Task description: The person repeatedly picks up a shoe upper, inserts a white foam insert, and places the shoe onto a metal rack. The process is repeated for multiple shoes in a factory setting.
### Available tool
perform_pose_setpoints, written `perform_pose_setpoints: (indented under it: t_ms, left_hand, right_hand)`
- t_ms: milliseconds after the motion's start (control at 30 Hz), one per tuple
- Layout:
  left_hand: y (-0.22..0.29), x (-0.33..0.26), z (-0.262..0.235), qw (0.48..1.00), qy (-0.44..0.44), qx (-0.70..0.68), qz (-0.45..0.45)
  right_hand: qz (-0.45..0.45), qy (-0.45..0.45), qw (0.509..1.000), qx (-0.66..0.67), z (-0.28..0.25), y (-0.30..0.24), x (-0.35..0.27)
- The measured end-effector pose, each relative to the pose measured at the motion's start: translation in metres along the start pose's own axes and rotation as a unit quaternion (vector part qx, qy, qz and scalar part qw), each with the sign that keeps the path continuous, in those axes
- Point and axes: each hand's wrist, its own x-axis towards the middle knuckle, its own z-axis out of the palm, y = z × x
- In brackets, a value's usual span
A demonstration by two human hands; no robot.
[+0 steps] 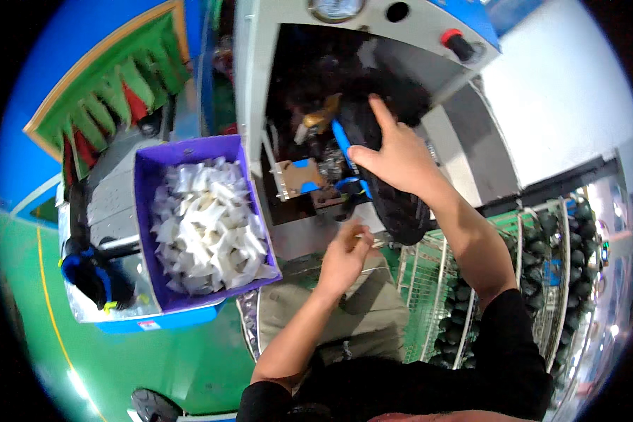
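Observation:
My right hand [399,158] grips a black shoe [399,214] with a bright blue edge. Its thumb and forefinger spread along the shoe, and the other fingers are hidden behind my hand. The shoe stands lengthwise at the mouth of a machine's dark opening [309,70], beside metal parts and a brown block with blue patches [300,177]. Just below these parts is my left hand [344,259], its fingers curled together near the shoe's lower end. What they hold, if anything, is too small to tell.
A purple box [144,232] full of white translucent pieces stands at left, near another black-and-blue shoe [95,278]. Above the opening are a gauge [336,8] and a red-topped knob [458,43]. Wire racks [446,281] with several dark rounded objects stand at right.

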Motion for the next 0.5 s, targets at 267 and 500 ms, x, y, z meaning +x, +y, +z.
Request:
perform_pose_setpoints:
  t_ms: [267,500]
  left_hand:
    - [0.008,-0.068,-0.035,0.964,-0.025,0.262,-0.033]
    - [0.0,-0.085,-0.01,0.955,-0.064,0.284,-0.048]
  right_hand:
    - [-0.065,0.155,0.982,0.083,0.031,0.005,-0.023]
    - [-0.08,0.208,0.968,0.114,0.009,0.027,-0.082]
